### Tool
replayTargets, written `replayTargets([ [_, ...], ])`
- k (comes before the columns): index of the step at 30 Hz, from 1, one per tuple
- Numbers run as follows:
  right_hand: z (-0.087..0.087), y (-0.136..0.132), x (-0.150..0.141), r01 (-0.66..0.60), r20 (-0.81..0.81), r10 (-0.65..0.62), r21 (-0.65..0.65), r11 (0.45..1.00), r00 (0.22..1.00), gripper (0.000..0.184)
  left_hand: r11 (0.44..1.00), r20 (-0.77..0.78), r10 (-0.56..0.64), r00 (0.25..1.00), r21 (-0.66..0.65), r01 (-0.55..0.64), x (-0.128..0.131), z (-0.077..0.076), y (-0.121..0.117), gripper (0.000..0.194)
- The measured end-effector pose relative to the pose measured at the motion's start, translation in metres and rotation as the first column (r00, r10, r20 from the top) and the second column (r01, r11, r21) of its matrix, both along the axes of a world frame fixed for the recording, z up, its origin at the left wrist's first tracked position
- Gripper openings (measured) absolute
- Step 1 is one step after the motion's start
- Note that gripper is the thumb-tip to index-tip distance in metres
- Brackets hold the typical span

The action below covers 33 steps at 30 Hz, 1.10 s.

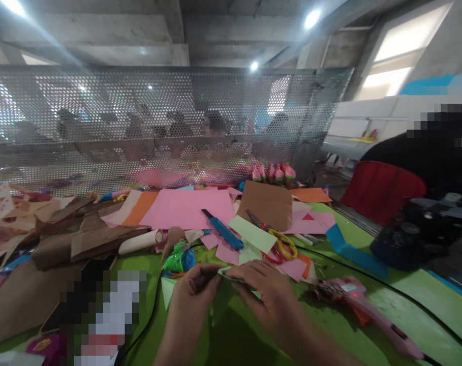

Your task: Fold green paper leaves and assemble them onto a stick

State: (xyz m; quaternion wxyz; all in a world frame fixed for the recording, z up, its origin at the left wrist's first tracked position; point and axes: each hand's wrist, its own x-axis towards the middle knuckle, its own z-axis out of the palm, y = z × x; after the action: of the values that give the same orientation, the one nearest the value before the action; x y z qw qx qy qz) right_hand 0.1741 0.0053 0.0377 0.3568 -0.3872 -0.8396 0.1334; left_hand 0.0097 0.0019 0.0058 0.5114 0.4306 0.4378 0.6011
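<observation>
My left hand (194, 300) and my right hand (267, 290) face each other low in the middle of the view. Between their fingertips is a small pale green paper piece (226, 273), bent or curled, with both hands closed on its edges. Fingers cover much of it. Just beyond them lie a blue utility knife (226, 233) with its blade out, a pale green paper strip (253, 234), scissors with yellow handles (287, 245) and red-handled scissors (275, 254). A green and blue plastic bundle (180, 258) sits past my left hand.
A pink glue gun (375, 310) with a lit red light rests at right, its cord crossing the green table (348, 340). Pink paper (188, 208), brown paper (267, 206) and small pink cones (279, 173) lie toward the perforated metal screen (158, 122). A person sits at right.
</observation>
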Motion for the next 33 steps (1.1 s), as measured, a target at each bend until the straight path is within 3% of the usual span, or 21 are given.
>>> replayTargets([
  [7, 0.002, -0.001, 0.003, 0.008, 0.005, -0.008, 0.019, 1.000, 1.000, 0.017, 0.994, 0.022, -0.107, 0.994, -0.015, 0.107, -0.005, -0.001, 0.001, 0.018],
  [13, 0.003, 0.000, 0.003, 0.006, -0.006, -0.006, 0.024, 1.000, 1.000, 0.014, 0.996, -0.010, -0.086, 0.996, 0.034, 0.086, -0.003, -0.007, 0.003, 0.017],
  [19, 0.006, -0.004, 0.003, -0.003, 0.015, 0.003, 0.005, 1.000, 1.000, 0.012, 0.986, -0.193, 0.019, 0.981, 0.166, 0.013, -0.004, -0.004, 0.000, 0.016],
  [26, 0.010, -0.007, 0.004, -0.022, 0.025, 0.023, -0.034, 0.999, 0.999, 0.015, 0.939, -0.462, 0.032, 0.886, 0.318, 0.132, -0.009, 0.003, -0.005, 0.018],
  [29, 0.015, -0.007, 0.005, -0.058, -0.028, 0.055, -0.114, 0.992, 0.998, 0.016, 0.941, -0.501, 0.031, 0.865, 0.308, 0.144, -0.011, 0.002, -0.006, 0.019],
  [33, 0.018, -0.003, 0.010, -0.125, -0.346, -0.021, -0.395, 0.910, 0.938, 0.035, 0.939, -0.518, -0.002, 0.855, 0.292, 0.179, -0.013, 0.001, -0.005, 0.019],
])
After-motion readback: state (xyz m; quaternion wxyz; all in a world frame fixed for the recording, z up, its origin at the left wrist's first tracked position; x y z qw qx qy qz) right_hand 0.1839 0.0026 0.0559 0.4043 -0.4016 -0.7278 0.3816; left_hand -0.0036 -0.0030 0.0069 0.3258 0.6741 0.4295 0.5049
